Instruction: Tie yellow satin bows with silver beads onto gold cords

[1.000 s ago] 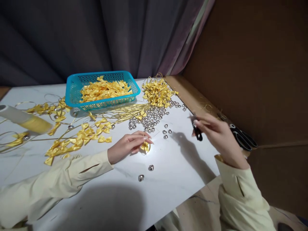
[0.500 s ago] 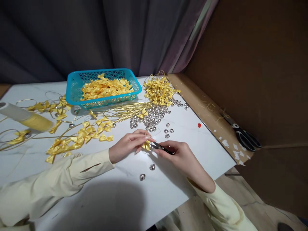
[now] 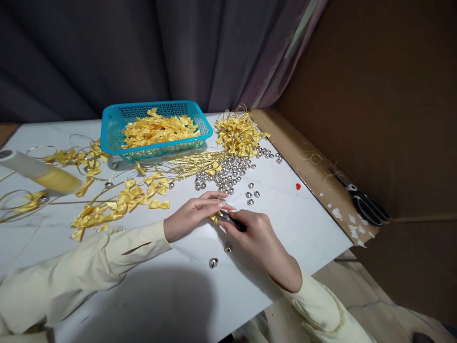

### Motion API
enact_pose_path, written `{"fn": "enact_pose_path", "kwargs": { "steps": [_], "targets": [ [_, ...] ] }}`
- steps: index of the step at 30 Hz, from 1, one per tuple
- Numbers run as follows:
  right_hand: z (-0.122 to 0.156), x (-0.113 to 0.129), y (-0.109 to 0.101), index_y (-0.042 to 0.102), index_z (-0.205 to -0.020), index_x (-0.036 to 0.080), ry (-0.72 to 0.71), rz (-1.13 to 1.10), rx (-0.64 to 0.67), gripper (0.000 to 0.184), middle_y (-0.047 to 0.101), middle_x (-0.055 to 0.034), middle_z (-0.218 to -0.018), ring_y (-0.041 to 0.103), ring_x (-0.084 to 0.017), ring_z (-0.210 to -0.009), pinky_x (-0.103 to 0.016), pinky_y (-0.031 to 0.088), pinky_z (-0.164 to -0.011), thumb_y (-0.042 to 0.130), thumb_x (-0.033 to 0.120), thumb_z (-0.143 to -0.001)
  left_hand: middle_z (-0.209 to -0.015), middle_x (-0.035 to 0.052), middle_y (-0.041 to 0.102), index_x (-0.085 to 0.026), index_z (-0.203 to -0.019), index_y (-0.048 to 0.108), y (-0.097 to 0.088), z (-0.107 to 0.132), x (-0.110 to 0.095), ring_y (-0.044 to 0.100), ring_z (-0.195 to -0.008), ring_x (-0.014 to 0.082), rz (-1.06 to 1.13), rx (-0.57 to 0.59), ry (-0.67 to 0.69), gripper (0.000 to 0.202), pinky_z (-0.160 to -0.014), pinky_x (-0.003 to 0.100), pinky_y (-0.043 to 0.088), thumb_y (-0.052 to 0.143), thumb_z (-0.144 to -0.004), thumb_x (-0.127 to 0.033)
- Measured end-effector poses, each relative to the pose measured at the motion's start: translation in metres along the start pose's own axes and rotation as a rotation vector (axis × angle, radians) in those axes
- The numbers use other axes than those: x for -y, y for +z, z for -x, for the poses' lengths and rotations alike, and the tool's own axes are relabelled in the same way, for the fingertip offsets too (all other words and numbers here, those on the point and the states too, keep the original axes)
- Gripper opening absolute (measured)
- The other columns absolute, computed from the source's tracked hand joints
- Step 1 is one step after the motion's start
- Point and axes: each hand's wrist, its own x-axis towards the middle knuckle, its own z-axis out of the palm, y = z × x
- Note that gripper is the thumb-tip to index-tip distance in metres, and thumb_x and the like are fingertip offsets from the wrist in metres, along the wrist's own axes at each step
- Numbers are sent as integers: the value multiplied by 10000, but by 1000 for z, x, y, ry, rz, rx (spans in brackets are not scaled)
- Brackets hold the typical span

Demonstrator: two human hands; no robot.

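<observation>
Left hand (image 3: 193,216) fingers pressed together pin a yellow bow (image 3: 215,218) to the table (image 3: 285,214), while right hand (image 3: 260,238) fingers pinch a dark tool (image 3: 236,223) against it.

My left arm (image 3: 82,271) lies low across from the left side, with the sleeve down to the wrist. My left hand (image 3: 193,215) is palm down, its fingers (image 3: 210,205) long and nearly straight, pointing right. The thumb is tucked under, so I can't tell if it pinches. My right arm (image 3: 317,309) stretches in from the bottom right. My right hand (image 3: 257,236) is curled tight, knuckles up, and its fingertips meet the left ones.
</observation>
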Motion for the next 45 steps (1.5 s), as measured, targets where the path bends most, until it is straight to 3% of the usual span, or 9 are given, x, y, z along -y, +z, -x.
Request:
{"fn": "enact_pose_path", "kwargs": {
  "steps": [13, 24, 33, 39, 42, 45],
  "targets": [
    [0, -1, 8, 662, -798, 148, -12, -22, 0, 187, 647, -24, -618, 538, -134, -525, -241, 367, -501, 521, 242, -878, -1314, 93, 491, -210, -983, 725, 0, 0, 0, 387, -1263, 276, 47, -6, -33, 297, -1016, 396, 358, 559, -860, -424],
    [1, 0, 9, 625, -751, 161, -42, -3, 14, 208, 577, 6, -553, 478, -119, -484, -240, 344, -490, 489, 226, -896, -1334, 89, 458, -224, -1000, 719, -1, 0, 2, 393, -1263, 274, 63, 7, -37, 268, -1003, 386, 380, 536, -884, -383],
    [1, 1, 8, 621, -712, 145, -31, 16, 14, 222, 602, -4, -580, 475, -109, -493, -231, 356, -503, 504, 227, -883, -1334, 91, 450, -220, -1015, 718, -2, 0, 2, 398, -1258, 275, 89, 2, -32, 268, -1008, 377, 372, 532, -889, -365],
    [12, -9, -18, 682, -754, 155, 3, 112, -79, 243, 659, -30, -616, 522, -126, -494, -226, 381, -496, 531, 312, -862, -1355, 92, 422, -215, -1023, 714, 0, 1, 2, 428, -1211, 286, 159, -43, -33, 270, -829, 324, 487, 540, -883, -367],
    [15, -32, -46, 708, -847, 152, 88, 256, -168, 308, 714, -77, -736, 591, -158, -554, -237, 398, -517, 498, 375, -871, -1352, 100, 431, -209, -1031, 705, 1, 1, 1, 442, -1186, 296, 197, -62, -35, 281, -728, 301, 507, 545, -877, -380],
    [13, -65, -78, 711, -833, 112, 201, 549, -340, 415, 676, -101, -616, 533, -173, -461, -266, 337, -473, 475, 452, -854, -1287, 110, 506, -209, -1071, 670, 1, 1, -2, 445, -1185, 288, 261, -98, -58, 277, -696, 279, 492, 548, -877, -365]
  ]
}}
